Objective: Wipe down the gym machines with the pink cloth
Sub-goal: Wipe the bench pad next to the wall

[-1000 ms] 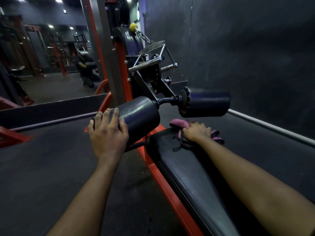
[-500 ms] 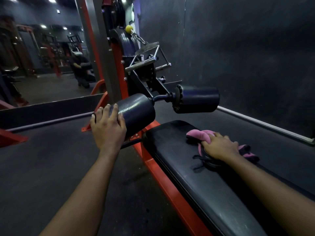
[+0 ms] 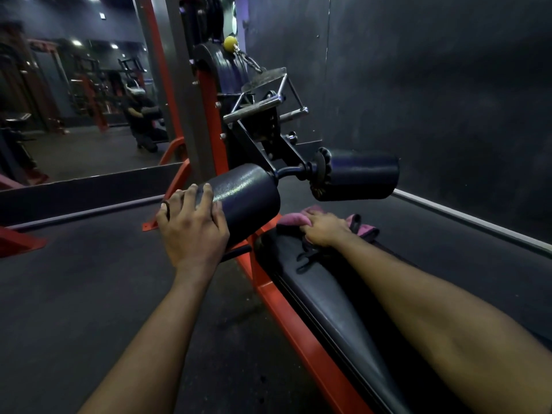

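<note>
**Cloth driving up to the far end of the bench**

The right hand (image 3: 325, 230) is bearing down on the pink cloth (image 3: 291, 219), fingers curled tight and bunching it against the black bench pad (image 3: 328, 294). Pink edges are poking out at 10 o'clock and 3 o'clock of the knuckles. The left hand (image 3: 191, 231) is lying on the near roller pad (image 3: 248, 198) at 9 o'clock of the cloth, 4 fingers slightly apart and draped over its rounded end, thumb alongside. The second roller pad (image 3: 358, 174) is hanging at 1 o'clock of the cloth, clear of it.

Against 0.5 seconds ago, hand and cloth are sitting further up the pad towards 12 o'clock, now just under the rollers. The left hand is staying put.
</note>
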Available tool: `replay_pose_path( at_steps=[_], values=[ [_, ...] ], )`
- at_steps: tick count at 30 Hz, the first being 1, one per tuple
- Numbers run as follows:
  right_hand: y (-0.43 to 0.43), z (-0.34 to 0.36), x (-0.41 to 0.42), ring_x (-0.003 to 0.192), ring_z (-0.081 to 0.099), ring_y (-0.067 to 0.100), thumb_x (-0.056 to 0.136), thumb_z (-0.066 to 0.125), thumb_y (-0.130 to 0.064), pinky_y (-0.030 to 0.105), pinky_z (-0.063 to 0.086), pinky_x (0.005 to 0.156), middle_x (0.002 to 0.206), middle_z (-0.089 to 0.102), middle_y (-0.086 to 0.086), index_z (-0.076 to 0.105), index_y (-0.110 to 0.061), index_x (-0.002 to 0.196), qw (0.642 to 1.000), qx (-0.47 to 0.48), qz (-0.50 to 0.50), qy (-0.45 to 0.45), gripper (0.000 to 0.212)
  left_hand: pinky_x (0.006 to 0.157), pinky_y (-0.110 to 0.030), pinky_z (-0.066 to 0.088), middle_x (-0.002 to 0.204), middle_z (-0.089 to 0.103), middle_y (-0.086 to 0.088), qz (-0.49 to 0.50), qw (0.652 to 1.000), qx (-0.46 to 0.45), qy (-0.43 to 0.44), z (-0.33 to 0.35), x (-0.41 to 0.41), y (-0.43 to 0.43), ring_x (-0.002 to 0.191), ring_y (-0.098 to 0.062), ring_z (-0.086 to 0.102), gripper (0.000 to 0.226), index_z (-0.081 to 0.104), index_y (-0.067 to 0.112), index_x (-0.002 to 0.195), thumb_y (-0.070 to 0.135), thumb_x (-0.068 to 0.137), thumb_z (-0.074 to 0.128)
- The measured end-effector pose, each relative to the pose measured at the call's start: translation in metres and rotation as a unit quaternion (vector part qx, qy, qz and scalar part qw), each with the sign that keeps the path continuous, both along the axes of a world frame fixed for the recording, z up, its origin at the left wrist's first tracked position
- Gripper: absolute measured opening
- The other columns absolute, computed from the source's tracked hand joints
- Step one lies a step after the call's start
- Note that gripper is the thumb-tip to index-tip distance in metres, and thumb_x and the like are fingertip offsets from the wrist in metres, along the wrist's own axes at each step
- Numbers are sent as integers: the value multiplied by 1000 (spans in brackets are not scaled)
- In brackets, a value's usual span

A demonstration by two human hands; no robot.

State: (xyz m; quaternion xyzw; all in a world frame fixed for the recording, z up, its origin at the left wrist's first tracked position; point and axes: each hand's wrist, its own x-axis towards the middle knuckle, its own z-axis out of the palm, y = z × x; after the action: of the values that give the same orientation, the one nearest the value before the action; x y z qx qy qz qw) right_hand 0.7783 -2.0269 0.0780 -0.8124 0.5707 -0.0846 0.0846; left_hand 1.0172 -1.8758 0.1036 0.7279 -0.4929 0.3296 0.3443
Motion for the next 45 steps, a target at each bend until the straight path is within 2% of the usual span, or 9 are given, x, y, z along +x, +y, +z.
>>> replay_pose_path(
  at_steps=[8,12,15,18,22,31,37,40,45],
  values=[
    [79,-3,21,147,33,35,101,41,-52,58,31,115,168,21,-9,27,-44,156,990,-22,124,59,58,110,-53,34,144,54,-6,-8,999,35,13,7,-4,9,135,-30,42,46,53,19,143,38,103,40],
    [147,-22,27,152,9,45,99,43,-46,72,16,112,170,6,-1,36,-49,151,964,-78,169,189,53,113,-53,32,149,51,-6,-30,998,51,20,8,-1,14,139,-30,40,46,50,21,147,37,104,41],
    [158,-32,48,151,-2,52,100,48,-45,77,13,110,169,-4,4,39,-39,153,954,-106,120,253,53,116,-52,30,153,48,-6,-40,997,66,18,8,3,19,142,-30,38,48,47,22,150,38,105,40],
    [134,-33,81,152,-2,52,107,35,-41,74,17,112,171,2,4,40,-32,155,954,-104,104,261,49,118,-52,29,154,46,-8,-48,996,73,17,9,4,19,143,-31,37,49,45,22,151,38,105,39],
    [118,-40,100,152,1,50,106,40,-45,69,22,113,169,12,2,27,-27,161,954,-110,82,266,59,118,-52,29,153,46,-8,-47,996,69,19,8,4,18,143,-31,36,49,45,22,151,39,106,37],
    [166,-38,58,151,6,52,105,44,-33,69,25,111,171,-5,1,30,-26,159,962,-127,76,229,56,118,-51,28,152,47,-8,-42,997,60,17,5,3,17,142,-30,37,48,47,21,150,39,106,37],
    [123,-31,102,149,17,49,102,51,-39,57,31,111,162,28,6,33,-22,159,964,-117,70,228,62,117,-52,29,151,47,-9,-45,997,67,9,5,5,18,142,-31,37,49,46,21,150,39,106,38],
    [143,-20,82,148,21,45,92,68,-37,56,29,113,166,18,2,43,-27,153,963,-115,96,223,67,118,-51,28,151,47,-8,-49,997,63,18,5,6,17,142,-31,37,48,46,21,150,39,106,37],
    [205,-34,21,151,11,46,100,54,-28,64,21,118,171,-4,-2,41,-35,153,972,-102,100,185,56,118,-52,27,151,47,-8,-47,997,63,21,5,4,16,142,-31,36,48,45,22,150,39,106,36]
  ],
)
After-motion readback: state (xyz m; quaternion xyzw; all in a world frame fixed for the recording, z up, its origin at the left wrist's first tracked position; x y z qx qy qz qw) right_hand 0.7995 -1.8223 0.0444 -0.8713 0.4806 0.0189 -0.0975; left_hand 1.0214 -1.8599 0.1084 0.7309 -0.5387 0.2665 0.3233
